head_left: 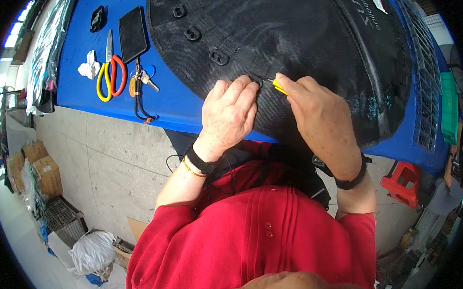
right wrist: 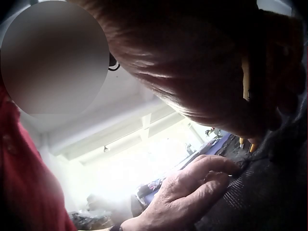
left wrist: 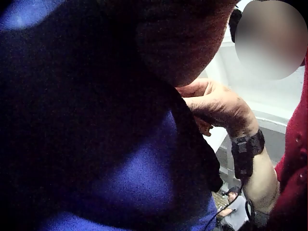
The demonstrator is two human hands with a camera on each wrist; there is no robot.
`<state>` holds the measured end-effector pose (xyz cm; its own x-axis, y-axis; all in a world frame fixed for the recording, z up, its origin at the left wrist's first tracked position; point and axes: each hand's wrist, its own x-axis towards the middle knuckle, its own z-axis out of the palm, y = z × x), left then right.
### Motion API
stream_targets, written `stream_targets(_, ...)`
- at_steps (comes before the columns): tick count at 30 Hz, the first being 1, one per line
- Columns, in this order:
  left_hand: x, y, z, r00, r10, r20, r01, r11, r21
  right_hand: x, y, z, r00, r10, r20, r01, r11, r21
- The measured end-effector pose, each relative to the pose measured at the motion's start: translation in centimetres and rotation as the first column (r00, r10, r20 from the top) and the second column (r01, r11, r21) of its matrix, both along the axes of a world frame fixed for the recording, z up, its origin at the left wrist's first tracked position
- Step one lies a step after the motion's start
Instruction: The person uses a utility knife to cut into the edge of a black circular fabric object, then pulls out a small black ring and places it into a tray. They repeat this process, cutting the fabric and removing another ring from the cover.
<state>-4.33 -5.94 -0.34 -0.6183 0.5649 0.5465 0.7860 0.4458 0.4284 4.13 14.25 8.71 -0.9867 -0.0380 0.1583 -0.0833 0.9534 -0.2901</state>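
A large round black mesh mat (head_left: 297,49) with white lettering lies over the blue table, several black plastic loops (head_left: 219,57) set along its curved strap. At its near part my left hand (head_left: 229,111) pinches another of these loops, mostly covered by the fingertips. My right hand (head_left: 323,120) grips a yellow-handled tool (head_left: 280,86), whose thin metal shaft points left to that loop. In the right wrist view the left hand (right wrist: 185,192) has thumb and fingers together at the dark mesh. The left wrist view is mostly dark, with the right hand (left wrist: 224,106) beyond.
Left of the mat lie scissors (head_left: 110,77) with red and yellow handles, a black phone (head_left: 133,34), keys (head_left: 147,80) on a strap, crumpled tissue (head_left: 89,66) and a small black item (head_left: 98,19). A red stool (head_left: 401,184) stands at right; cardboard boxes (head_left: 47,173) are on the floor at left.
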Motion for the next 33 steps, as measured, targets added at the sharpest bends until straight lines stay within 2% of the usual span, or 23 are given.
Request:
stream_targets(10,0.1,-0.1,0.0,1.0,-0.001,0.007,0.001,1.0,-0.008,0.5,0.1,0.2,0.999,0.005,0.053,-0.004,1.0,-0.024)
stream_targets(25,0.1,-0.1,0.0,1.0,-0.008,0.002,0.008,1.0,0.0,1.2,0.4,0.2,0.998,-0.015,0.06,0.015,1.0,0.003)
stream_targets(33,0.1,0.0,-0.2,1.0,-0.005,-0.008,0.005,1.0,0.012,1.2,0.9,-0.2,1.0,-0.008,0.019,0.009,0.999,-0.053)
